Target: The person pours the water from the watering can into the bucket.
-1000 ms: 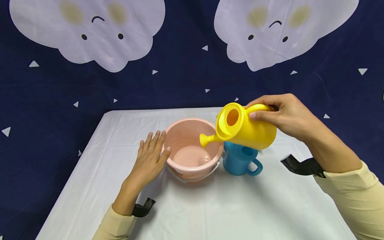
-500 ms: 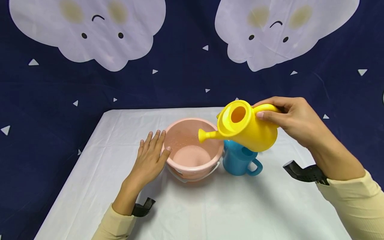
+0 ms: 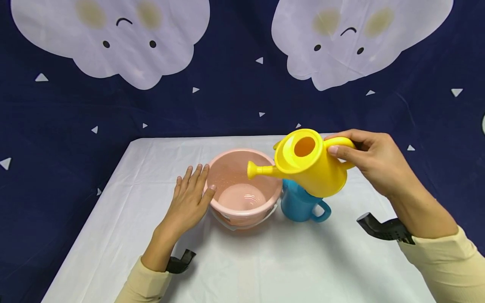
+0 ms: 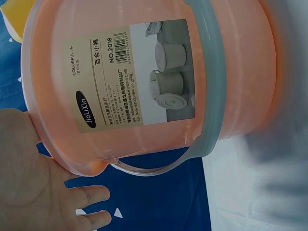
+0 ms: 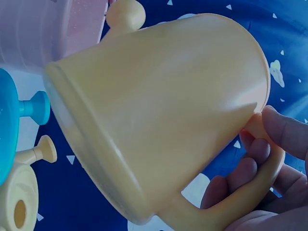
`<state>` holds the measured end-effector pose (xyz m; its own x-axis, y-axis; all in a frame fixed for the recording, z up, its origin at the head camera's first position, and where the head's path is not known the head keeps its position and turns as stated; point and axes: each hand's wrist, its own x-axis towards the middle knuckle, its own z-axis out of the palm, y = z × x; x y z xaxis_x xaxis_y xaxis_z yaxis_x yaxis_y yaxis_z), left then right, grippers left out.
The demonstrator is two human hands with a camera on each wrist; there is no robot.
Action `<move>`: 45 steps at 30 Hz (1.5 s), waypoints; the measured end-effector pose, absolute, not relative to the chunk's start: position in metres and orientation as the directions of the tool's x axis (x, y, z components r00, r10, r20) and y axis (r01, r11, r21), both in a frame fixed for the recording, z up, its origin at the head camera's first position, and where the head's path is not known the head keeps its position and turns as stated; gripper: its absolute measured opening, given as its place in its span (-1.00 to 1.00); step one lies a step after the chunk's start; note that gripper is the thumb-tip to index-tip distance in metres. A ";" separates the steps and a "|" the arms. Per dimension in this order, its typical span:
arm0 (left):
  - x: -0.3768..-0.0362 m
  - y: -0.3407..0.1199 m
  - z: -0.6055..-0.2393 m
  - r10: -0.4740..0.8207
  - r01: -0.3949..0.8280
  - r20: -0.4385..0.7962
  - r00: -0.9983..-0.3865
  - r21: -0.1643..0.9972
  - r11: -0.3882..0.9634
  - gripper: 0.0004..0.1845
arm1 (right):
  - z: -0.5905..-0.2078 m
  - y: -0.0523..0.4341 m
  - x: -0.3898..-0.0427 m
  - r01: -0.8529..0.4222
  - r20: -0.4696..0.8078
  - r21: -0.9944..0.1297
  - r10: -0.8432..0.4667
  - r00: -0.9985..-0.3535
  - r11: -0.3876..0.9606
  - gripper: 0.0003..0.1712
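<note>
Yellow watering can (image 3: 310, 166) handle gripped by right-hand fingers (image 3: 342, 152) | hides blue can (image 3: 303, 205) top | left hand (image 3: 188, 202) flat

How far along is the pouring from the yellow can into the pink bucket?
Done: the pink plastic bucket holds water. In hand: the right hand grips the yellow plastic watering can, spout over the bucket; left hand steadies it. Left: the blue plastic watering can stands untouched.

We look down from the head across the table (image 3: 242, 261); our wrist views sit close, sharing the pink bucket (image 4: 144, 82) and yellow can (image 5: 159, 115).
</note>
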<state>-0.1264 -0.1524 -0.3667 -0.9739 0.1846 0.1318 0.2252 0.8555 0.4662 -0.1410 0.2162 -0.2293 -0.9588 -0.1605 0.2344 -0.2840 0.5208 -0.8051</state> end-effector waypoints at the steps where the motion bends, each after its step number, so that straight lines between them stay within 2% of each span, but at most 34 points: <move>1: -0.126 -0.152 -0.367 0.186 0.226 0.131 -0.974 0.466 0.856 -0.31 | -0.230 0.216 -0.140 -0.288 0.239 -0.811 -0.161 -0.958 0.509 -0.67; 15: -0.126 -0.151 -0.364 0.182 0.220 0.125 -0.975 0.466 0.857 -0.31 | -0.247 0.222 -0.133 -0.329 0.299 -0.877 -0.138 -0.944 0.351 -0.72; 22: -0.126 -0.152 -0.365 0.181 0.220 0.129 -0.975 0.463 0.859 -0.32 | -0.260 0.223 -0.127 -0.356 0.343 -0.931 -0.146 -0.928 0.078 -0.75; 27: -0.125 -0.152 -0.364 0.184 0.221 0.125 -0.975 0.471 0.854 -0.32 | -0.268 0.223 -0.124 -0.373 0.369 -0.928 -0.151 -0.917 0.004 -0.78; 34: -0.126 -0.152 -0.365 0.183 0.219 0.122 -0.976 0.470 0.855 -0.32 | -0.282 0.224 -0.117 -0.404 0.432 -0.898 -0.180 -0.884 -0.171 -0.72; 45: -0.126 -0.152 -0.364 0.183 0.221 0.126 -0.975 0.460 0.860 -0.32 | -0.301 0.223 -0.102 -0.383 0.417 -0.898 -0.138 -0.899 -0.215 -0.70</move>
